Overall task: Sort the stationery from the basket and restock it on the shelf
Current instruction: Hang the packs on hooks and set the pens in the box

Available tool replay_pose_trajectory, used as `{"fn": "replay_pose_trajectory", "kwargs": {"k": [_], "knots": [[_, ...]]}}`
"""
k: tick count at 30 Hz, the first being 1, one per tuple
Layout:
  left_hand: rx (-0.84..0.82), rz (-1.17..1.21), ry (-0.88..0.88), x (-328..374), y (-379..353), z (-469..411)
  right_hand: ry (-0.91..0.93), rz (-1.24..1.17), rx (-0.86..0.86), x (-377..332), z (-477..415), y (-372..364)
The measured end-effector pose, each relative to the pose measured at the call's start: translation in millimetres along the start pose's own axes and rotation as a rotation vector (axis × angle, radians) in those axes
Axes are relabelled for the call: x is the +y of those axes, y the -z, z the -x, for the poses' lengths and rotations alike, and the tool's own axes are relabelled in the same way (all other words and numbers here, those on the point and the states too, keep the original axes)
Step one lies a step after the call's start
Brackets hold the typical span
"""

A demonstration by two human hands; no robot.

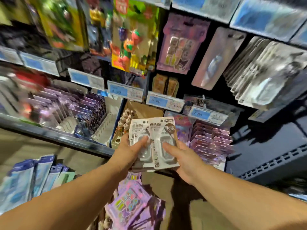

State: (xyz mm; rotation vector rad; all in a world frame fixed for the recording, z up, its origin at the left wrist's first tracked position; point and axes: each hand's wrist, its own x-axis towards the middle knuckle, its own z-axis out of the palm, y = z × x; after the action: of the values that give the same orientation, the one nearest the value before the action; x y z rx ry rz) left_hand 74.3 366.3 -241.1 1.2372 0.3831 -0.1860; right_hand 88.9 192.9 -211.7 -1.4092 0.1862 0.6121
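Observation:
I hold a small stack of white blister packs in front of the shelf. My left hand [128, 151] grips the left pack [138, 130], thumb across its clear bubble. My right hand [184, 161] grips the front pack [163, 130] from the right, thumb on its bubble. The packs overlap and carry dark printed labels at the top. Behind them runs the shelf edge [58, 138]. No basket is in view.
A brown box of character-topped pens [126, 118] stands just behind the packs. Purple card packs [211, 141] fill the shelf to the right, more purple ones [79, 110] to the left. White packs [265, 72] hang on pegs at upper right. Pink sets [127, 201] lie below.

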Motion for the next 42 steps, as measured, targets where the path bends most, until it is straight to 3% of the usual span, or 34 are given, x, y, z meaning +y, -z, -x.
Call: {"fn": "replay_pose_trajectory", "kwargs": {"k": [7,13,18,24,32,42], "knots": [[-0.011,-0.063,-0.163,52.7,-32.0,37.1,0.081,-0.05,-0.051,-45.3,41.1,-10.8],[-0.009,0.032,-0.096,55.4,-33.2,66.1,0.134,-0.074,-0.021,-35.7,63.7,-24.0],[-0.055,-0.051,-0.055,80.6,-56.4,83.5,0.274,-0.046,0.091,-59.7,87.9,-16.8],[-0.4,0.108,-0.014,98.3,-84.5,101.6,0.459,0.001,0.196,-81.6,108.6,-8.4],[-0.342,0.228,-0.022,105.2,-107.1,103.0,0.623,-0.204,0.399,-111.3,113.1,27.8],[-0.357,0.222,-0.009,118.7,-123.6,101.1,0.774,-0.162,0.615,-135.3,101.2,76.8]]}}
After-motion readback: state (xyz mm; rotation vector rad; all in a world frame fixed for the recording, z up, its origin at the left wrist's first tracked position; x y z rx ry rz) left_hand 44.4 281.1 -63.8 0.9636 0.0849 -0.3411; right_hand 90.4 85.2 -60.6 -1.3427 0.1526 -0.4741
